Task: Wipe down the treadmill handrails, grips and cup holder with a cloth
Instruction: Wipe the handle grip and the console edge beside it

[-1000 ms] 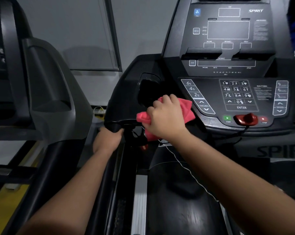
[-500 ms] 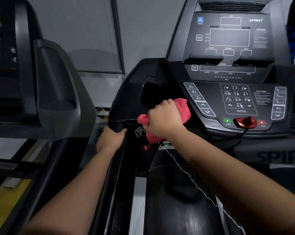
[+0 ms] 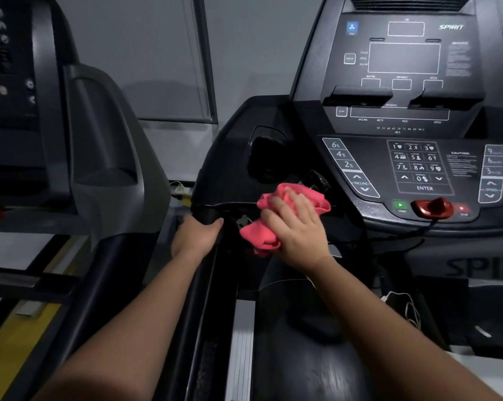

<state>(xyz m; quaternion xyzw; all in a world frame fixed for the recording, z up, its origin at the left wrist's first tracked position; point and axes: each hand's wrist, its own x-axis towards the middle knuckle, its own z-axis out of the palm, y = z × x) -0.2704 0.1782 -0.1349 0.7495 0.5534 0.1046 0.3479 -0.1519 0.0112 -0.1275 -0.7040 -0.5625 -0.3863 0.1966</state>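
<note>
Nearest to the person, the left handrail (image 3: 206, 285) is running with its long axis from the body up toward the console. The left hand (image 3: 196, 235) is gripping its upper end, with the fingers curling round the black edge. Just to the right of it, the right hand (image 3: 298, 227) is lying with rather straight, spread fingers on the pink cloth (image 3: 260, 237). It is pressing the cloth onto the dark ledge under the console rather than closing round it.

Beyond the cloth, up and a little to the left, the cup holder (image 3: 269, 157) is showing as a dark hollow. The right hand is therefore the nearer one to it and probably needs only to push forward. A small dark part just behind the cloth is standing near this way, but it is too dim to name.

Farther right, the keypad (image 3: 418, 166) and the red safety key (image 3: 432, 208) are sitting near the cloth's path. At the far left, a neighbouring treadmill (image 3: 105, 146) is standing well apart.
</note>
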